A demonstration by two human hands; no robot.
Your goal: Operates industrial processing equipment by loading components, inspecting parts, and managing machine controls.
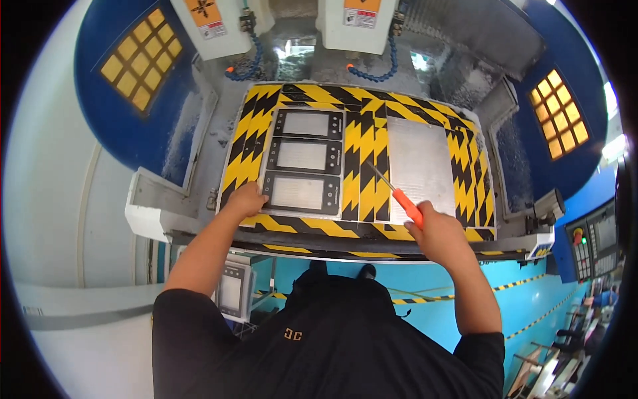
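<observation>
Three black-framed panels (297, 193) with pale rectangular windows lie in a column on a bed covered in yellow-and-black striped tape (359, 153). My left hand (246, 199) is curled closed at the left edge of the nearest panel, thumb and finger on its corner; the fingertips are partly hidden. In my right hand (438, 231) is a screwdriver (404, 201) with an orange-red handle. Its thin shaft slants up and left over the striped tape between the panels and a bare metal plate (422, 159). The screwdriver's tip seems to be near the tape; contact cannot be made out.
Two white machine heads (355, 33) with blue coolant hoses (392, 63) stand behind the bed. Blue side walls with yellow windows (559, 114) flank it. Another framed panel (232, 292) stands below the front edge. A control panel (591, 243) is at right.
</observation>
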